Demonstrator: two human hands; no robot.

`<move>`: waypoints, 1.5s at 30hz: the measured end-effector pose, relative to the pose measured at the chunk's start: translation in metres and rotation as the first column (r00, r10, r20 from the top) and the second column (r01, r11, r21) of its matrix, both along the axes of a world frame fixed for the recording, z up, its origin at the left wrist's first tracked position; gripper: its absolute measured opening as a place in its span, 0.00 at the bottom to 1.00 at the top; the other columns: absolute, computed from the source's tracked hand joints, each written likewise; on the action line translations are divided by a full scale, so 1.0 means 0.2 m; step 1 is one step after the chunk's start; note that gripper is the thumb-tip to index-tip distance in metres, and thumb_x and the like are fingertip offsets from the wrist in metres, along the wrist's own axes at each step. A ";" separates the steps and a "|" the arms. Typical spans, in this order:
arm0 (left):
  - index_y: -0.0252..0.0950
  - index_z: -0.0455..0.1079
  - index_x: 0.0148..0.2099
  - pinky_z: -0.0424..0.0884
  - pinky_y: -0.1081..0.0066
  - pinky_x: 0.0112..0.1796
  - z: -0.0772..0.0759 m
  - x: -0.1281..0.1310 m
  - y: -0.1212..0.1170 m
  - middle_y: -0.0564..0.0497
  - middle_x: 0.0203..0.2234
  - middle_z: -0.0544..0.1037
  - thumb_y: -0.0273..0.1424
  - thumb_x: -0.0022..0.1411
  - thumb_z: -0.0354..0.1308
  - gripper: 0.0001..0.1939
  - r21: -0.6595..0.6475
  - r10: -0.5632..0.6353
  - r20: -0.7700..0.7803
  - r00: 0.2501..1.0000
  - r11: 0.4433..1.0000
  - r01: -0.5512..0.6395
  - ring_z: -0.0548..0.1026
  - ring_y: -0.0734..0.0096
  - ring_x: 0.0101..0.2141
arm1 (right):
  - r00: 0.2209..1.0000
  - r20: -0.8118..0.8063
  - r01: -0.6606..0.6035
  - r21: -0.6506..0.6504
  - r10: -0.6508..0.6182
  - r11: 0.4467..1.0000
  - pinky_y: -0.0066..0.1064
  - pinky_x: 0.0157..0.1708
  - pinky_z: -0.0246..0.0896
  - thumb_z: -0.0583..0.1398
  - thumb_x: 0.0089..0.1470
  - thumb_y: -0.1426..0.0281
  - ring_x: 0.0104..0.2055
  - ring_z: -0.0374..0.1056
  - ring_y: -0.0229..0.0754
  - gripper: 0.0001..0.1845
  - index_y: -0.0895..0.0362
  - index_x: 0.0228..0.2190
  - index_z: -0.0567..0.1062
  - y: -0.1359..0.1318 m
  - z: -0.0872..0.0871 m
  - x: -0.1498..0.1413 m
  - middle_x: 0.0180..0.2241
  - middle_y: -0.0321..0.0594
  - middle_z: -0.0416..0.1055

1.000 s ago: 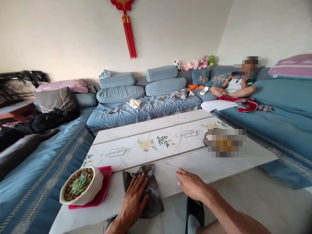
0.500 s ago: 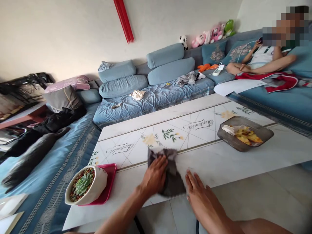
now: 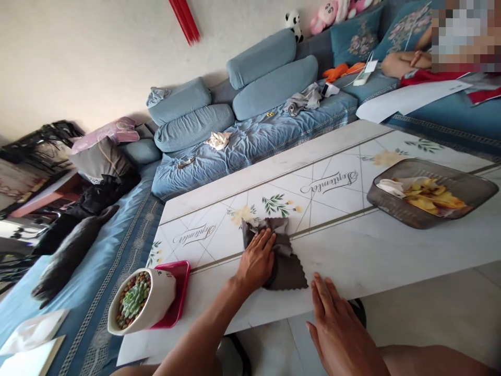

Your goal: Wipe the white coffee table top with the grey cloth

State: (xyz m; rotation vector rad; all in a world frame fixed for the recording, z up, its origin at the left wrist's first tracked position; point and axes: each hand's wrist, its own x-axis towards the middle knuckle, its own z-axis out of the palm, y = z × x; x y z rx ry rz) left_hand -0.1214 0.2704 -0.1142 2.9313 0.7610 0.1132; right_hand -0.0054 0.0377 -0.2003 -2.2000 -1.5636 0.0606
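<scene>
While the left hand (image 3: 256, 261) lies open and flat on a grey cloth (image 3: 287, 269), near the front edge of a marble-patterned table (image 3: 352, 245), the right hand (image 3: 336, 324) rests open beside it, fingers spread, at that edge. Cloth's long axis runs diagonally, far-left to near-right, its pinked corner pointing toward the front edge. A blue sofa (image 3: 250, 162) lines the table's far side.

Succulent pot (image 3: 143, 300) left, food tray (image 3: 430, 193) right on the tabletop (image 3: 352, 245).
</scene>
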 end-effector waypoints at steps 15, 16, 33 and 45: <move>0.24 0.41 0.80 0.59 0.46 0.73 0.02 -0.04 -0.13 0.33 0.76 0.57 0.30 0.74 0.48 0.39 0.037 -0.046 -0.040 0.998 0.998 0.048 0.56 0.50 0.75 | 0.969 0.245 -0.010 0.002 0.009 1.000 0.53 0.57 0.73 0.56 0.61 0.72 0.72 0.62 0.65 0.33 0.62 0.66 0.71 0.01 0.11 0.00 0.72 0.59 0.62; 0.25 0.39 0.81 0.60 0.47 0.73 0.02 -0.12 -0.18 0.34 0.77 0.55 0.30 0.74 0.48 0.40 0.016 -0.055 -0.041 0.998 0.998 0.056 0.56 0.51 0.76 | 0.971 0.238 -0.021 0.001 0.020 1.000 0.53 0.56 0.73 0.56 0.62 0.71 0.72 0.62 0.65 0.33 0.62 0.66 0.71 0.01 0.10 0.01 0.73 0.57 0.62; 0.25 0.34 0.82 0.57 0.49 0.75 0.02 -0.19 -0.34 0.34 0.79 0.44 0.34 0.66 0.57 0.52 -0.103 -0.031 -0.027 0.999 0.994 0.028 0.46 0.47 0.78 | 0.990 0.131 -0.038 -0.051 0.044 0.998 0.55 0.58 0.73 0.52 0.66 0.68 0.73 0.62 0.64 0.33 0.57 0.69 0.70 -0.03 0.07 0.05 0.74 0.50 0.60; 0.24 0.46 0.80 0.58 0.50 0.74 0.04 0.07 -0.01 0.31 0.76 0.56 0.33 0.70 0.51 0.41 -0.155 -0.014 0.084 0.996 0.988 0.027 0.55 0.50 0.76 | 0.980 0.172 -0.023 -0.400 0.100 0.916 0.50 0.62 0.72 0.48 0.65 0.81 0.74 0.61 0.58 0.33 0.62 0.68 0.72 0.08 0.30 0.06 0.74 0.52 0.58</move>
